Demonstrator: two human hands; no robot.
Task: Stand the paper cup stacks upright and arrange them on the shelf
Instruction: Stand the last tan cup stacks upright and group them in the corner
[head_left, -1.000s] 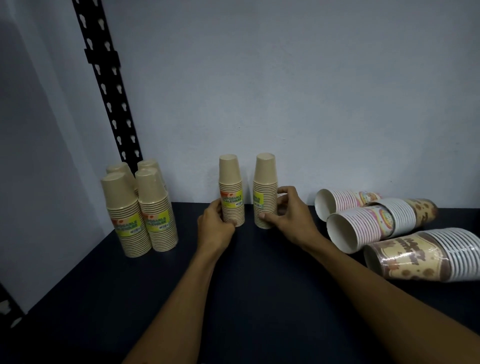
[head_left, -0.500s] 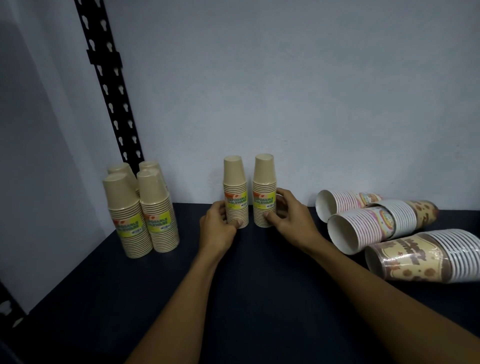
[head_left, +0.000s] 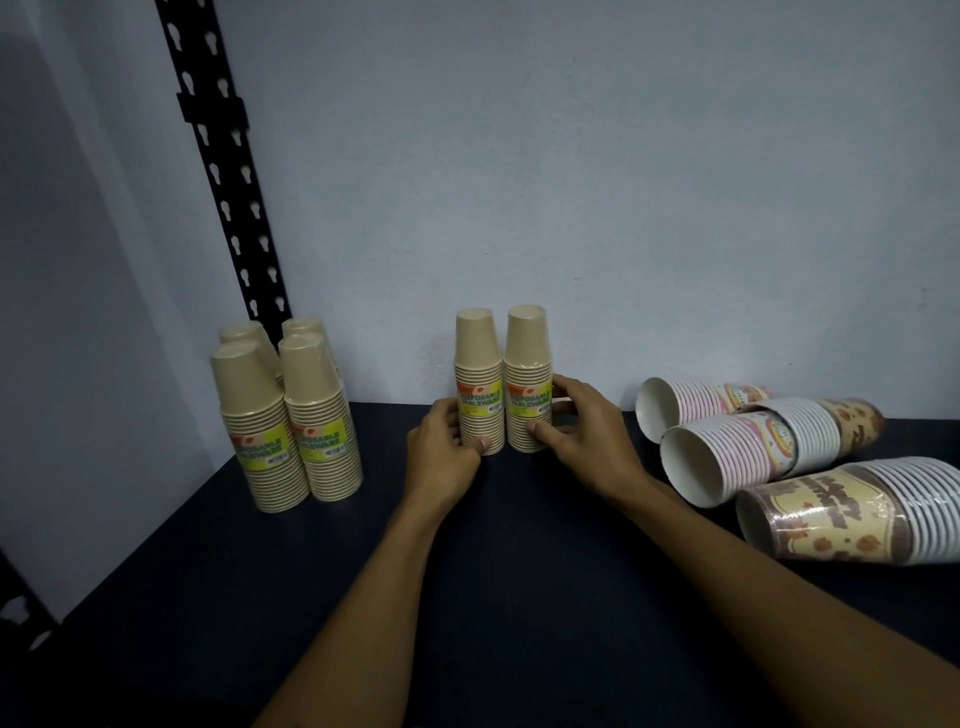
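Two tan cup stacks stand upright side by side against the back wall. My left hand (head_left: 447, 447) grips the left tan stack (head_left: 478, 379) near its base. My right hand (head_left: 584, 436) grips the right tan stack (head_left: 529, 374), thumb in front and fingers behind. Several more tan stacks (head_left: 283, 415) stand upright in the back left corner. Three wrapped printed stacks lie on their sides at the right: a pink-striped stack (head_left: 696, 405), a middle stack (head_left: 753, 447) and a brown-patterned stack (head_left: 852, 512).
The dark shelf board (head_left: 493, 571) runs out to the front, with bare surface between the groups. A black perforated upright (head_left: 223, 166) rises at the back left beside the pale wall (head_left: 571, 182).
Both hands have brought the two middle stacks together; the gap between them has closed and they now touch. The other stacks have not moved.
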